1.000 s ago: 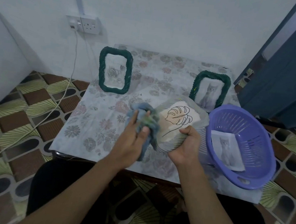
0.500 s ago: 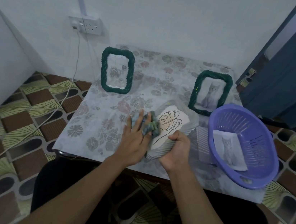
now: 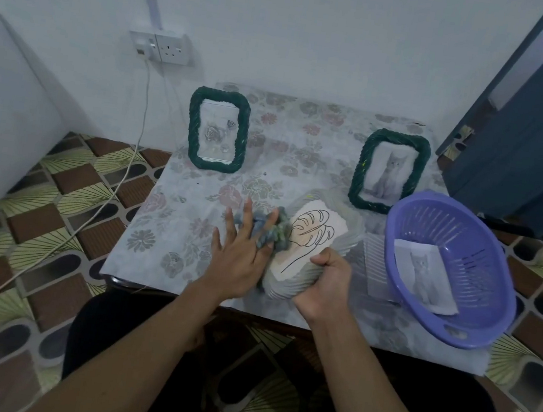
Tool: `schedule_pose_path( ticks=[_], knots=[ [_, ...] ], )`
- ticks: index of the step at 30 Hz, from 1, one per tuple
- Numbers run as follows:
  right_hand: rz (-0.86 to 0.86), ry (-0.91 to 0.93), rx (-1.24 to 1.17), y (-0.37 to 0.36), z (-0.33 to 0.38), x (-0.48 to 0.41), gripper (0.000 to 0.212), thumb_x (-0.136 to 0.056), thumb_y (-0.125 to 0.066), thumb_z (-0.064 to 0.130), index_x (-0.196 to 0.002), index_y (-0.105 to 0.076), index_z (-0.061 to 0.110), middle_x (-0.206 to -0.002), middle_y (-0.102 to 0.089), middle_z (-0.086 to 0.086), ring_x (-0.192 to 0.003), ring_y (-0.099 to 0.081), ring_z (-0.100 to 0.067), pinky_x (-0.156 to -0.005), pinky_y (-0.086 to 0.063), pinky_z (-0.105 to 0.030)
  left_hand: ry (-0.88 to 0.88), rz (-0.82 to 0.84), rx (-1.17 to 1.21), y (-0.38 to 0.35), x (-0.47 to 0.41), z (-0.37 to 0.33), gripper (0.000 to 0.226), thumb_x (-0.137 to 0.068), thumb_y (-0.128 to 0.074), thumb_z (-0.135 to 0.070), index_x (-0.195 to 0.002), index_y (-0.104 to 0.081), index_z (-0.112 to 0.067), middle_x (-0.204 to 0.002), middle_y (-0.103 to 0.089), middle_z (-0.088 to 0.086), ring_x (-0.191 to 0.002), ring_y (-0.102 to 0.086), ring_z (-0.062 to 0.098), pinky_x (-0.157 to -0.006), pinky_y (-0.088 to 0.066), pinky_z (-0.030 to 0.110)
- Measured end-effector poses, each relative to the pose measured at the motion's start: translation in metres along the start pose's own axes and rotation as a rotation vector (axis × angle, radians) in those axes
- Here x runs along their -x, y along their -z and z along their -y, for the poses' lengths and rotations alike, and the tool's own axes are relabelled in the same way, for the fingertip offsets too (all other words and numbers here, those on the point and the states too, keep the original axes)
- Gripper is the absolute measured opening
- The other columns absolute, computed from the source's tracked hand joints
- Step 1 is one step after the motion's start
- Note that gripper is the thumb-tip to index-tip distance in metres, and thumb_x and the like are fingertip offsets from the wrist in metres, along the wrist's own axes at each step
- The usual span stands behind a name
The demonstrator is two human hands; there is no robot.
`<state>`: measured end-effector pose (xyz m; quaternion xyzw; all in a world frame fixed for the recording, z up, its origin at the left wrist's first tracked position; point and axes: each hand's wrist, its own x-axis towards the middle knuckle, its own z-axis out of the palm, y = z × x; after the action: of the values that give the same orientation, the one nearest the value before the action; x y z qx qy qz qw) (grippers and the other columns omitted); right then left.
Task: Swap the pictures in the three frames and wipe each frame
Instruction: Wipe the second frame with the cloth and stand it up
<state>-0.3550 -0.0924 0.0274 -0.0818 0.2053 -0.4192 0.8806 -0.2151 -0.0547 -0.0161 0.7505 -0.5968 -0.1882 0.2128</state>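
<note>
Three frames are counted on the floral table point(image 3: 174, 227). Two dark green ones, the rose frame point(image 3: 217, 131) and the cat frame point(image 3: 389, 171), are stood upright at the back. One pale frame point(image 3: 313, 242) with a leaf drawing is held tilted near the front edge. One cloth point(image 3: 268, 229) is pressed to its left side by the left hand point(image 3: 238, 260), fingers spread straight. Its near edge is gripped by the curled right hand point(image 3: 324, 282). One loose cat picture point(image 3: 426, 278) is contained in one purple basket point(image 3: 483, 268).

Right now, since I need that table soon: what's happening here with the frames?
A person is wiping a pale woven picture frame holding a leaf drawing: the left hand presses a blue-grey cloth against its edge, and the right hand grips its lower corner. Two dark green frames stand behind, and a cat print lies in the purple plastic basket.
</note>
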Motion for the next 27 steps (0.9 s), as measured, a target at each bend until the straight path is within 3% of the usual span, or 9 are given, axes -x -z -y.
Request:
schedule_pose_path(
  ticks=[3, 8, 11, 13, 15, 16, 19, 24, 27],
  knots=[
    [-0.045, -0.002, 0.040, 0.003, 0.000, 0.000, 0.055, -0.063, -0.034, 0.006, -0.098, -0.076, 0.002, -0.118, -0.066, -0.019, -0.107, -0.060, -0.038, -0.108, -0.039, -0.052, 0.064, 0.010, 0.005, 0.000, -0.002, -0.003, 0.053, -0.103, -0.015, -0.053, -0.140, 0.022, -0.059, -0.146, 0.045, -0.019, -0.141, 0.037, 0.027, -0.113, 0.017, 0.059],
    [-0.053, 0.029, 0.000, -0.001, 0.002, -0.003, 0.054, -0.055, -0.041, 0.009, -0.098, -0.073, -0.001, -0.111, -0.067, -0.020, -0.098, -0.067, -0.036, -0.092, -0.055, -0.048, -0.023, 0.029, 0.185, -0.016, 0.018, -0.026, 0.056, -0.099, -0.013, -0.055, -0.148, 0.013, -0.051, -0.147, 0.039, -0.030, -0.136, 0.046, 0.022, -0.112, 0.027, 0.051],
    [-0.125, 0.003, 0.040, 0.001, 0.007, -0.006, 0.055, -0.054, -0.048, 0.012, -0.102, -0.071, -0.004, -0.118, -0.064, -0.021, -0.110, -0.062, -0.038, -0.104, -0.046, -0.053, -0.097, 0.079, 0.281, -0.023, 0.035, -0.040, 0.054, -0.098, -0.016, -0.050, -0.143, 0.013, -0.054, -0.144, 0.036, -0.040, -0.134, 0.047, 0.017, -0.113, 0.028, 0.048],
    [-0.136, 0.032, 0.035, 0.005, 0.010, -0.009, 0.081, -0.038, -0.065, 0.012, -0.118, -0.064, -0.003, -0.131, -0.058, -0.021, -0.126, -0.054, -0.039, -0.111, -0.039, -0.053, -0.120, 0.082, 0.281, -0.023, 0.040, -0.044, 0.053, -0.098, -0.018, -0.047, -0.141, 0.014, -0.054, -0.143, 0.036, -0.042, -0.134, 0.047, 0.014, -0.113, 0.027, 0.047],
    [-0.129, 0.040, -0.003, 0.008, 0.012, -0.011, 0.104, -0.028, -0.074, 0.009, -0.129, -0.057, -0.002, -0.129, -0.056, -0.019, -0.127, -0.053, -0.036, -0.113, -0.036, -0.050, -0.128, 0.081, 0.218, -0.020, 0.036, -0.041, 0.053, -0.098, -0.015, -0.048, -0.140, 0.018, -0.055, -0.144, 0.038, -0.038, -0.134, 0.048, 0.013, -0.113, 0.027, 0.049],
    [-0.101, 0.035, -0.017, 0.007, 0.012, -0.009, 0.102, -0.029, -0.074, 0.008, -0.130, -0.058, -0.001, -0.127, -0.057, -0.017, -0.126, -0.053, -0.033, -0.114, -0.036, -0.047, -0.127, 0.081, 0.168, -0.018, 0.031, -0.037, 0.053, -0.098, -0.012, -0.050, -0.138, 0.021, -0.057, -0.144, 0.041, -0.035, -0.133, 0.048, 0.014, -0.112, 0.027, 0.052],
    [-0.001, 0.039, -0.017, 0.005, 0.009, -0.001, 0.057, -0.053, -0.055, 0.008, -0.106, -0.073, 0.002, -0.114, -0.068, -0.015, -0.106, -0.066, -0.032, -0.100, -0.050, -0.043, -0.067, 0.072, 0.053, -0.009, 0.014, -0.025, 0.053, -0.100, -0.011, -0.055, -0.130, 0.032, -0.066, -0.144, 0.048, -0.024, -0.134, 0.047, 0.023, -0.109, 0.025, 0.059],
    [-0.013, 0.069, -0.001, 0.011, 0.006, 0.004, 0.077, -0.033, -0.068, 0.005, -0.110, -0.070, 0.004, -0.117, -0.065, -0.017, -0.104, -0.062, -0.036, -0.105, -0.044, -0.049, 0.093, 0.044, 0.027, 0.005, -0.001, -0.012, 0.058, -0.097, -0.008, -0.060, -0.141, 0.029, -0.052, -0.149, 0.046, -0.007, -0.134, 0.044, 0.029, -0.107, 0.024, 0.064],
    [-0.018, 0.075, 0.005, 0.012, 0.004, 0.002, 0.064, -0.043, -0.062, 0.007, -0.107, -0.070, 0.003, -0.117, -0.063, -0.018, -0.105, -0.059, -0.037, -0.110, -0.038, -0.051, 0.131, 0.047, 0.075, 0.002, 0.001, -0.016, 0.058, -0.102, -0.014, -0.052, -0.144, 0.027, -0.049, -0.142, 0.048, -0.013, -0.137, 0.042, 0.030, -0.109, 0.023, 0.064]
  ],
)
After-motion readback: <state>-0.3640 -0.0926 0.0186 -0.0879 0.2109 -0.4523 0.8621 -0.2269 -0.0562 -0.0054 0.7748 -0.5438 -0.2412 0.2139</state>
